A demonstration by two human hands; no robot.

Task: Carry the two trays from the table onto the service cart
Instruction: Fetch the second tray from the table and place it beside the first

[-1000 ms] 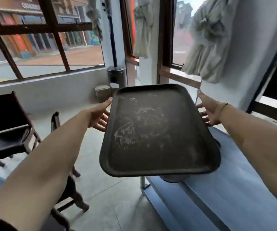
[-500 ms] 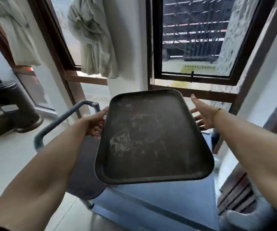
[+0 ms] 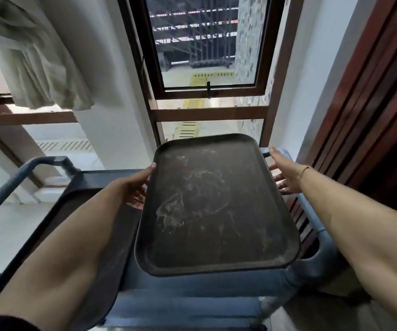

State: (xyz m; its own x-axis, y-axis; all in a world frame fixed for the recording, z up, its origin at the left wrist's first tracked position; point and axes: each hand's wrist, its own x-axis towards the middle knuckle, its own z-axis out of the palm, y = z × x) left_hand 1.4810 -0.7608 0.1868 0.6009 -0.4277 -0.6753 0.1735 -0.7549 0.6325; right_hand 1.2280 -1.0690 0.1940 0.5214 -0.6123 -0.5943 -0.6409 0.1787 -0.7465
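Observation:
I hold a dark, scuffed rectangular tray [image 3: 216, 206] level in front of me, above the top of the blue-grey service cart [image 3: 180, 285]. My left hand [image 3: 133, 187] grips its left long edge with the thumb on the rim. On the right long edge sits my right hand [image 3: 284, 170], fingers spread beneath it. A second dark tray [image 3: 78, 199] lies on the left part of the cart's top, partly hidden under my left forearm.
The cart's tubular handle [image 3: 25, 170] rises at the left and a thick cart post [image 3: 323, 249] stands at the right. Close behind the cart are a white pillar [image 3: 111, 91] and a brown-framed window [image 3: 207, 91]. Dark wooden panelling [image 3: 371, 115] lines the right.
I have turned right from the room with the chairs to face the cart. The held tray has come over the cart's top, beside the tray lying there.

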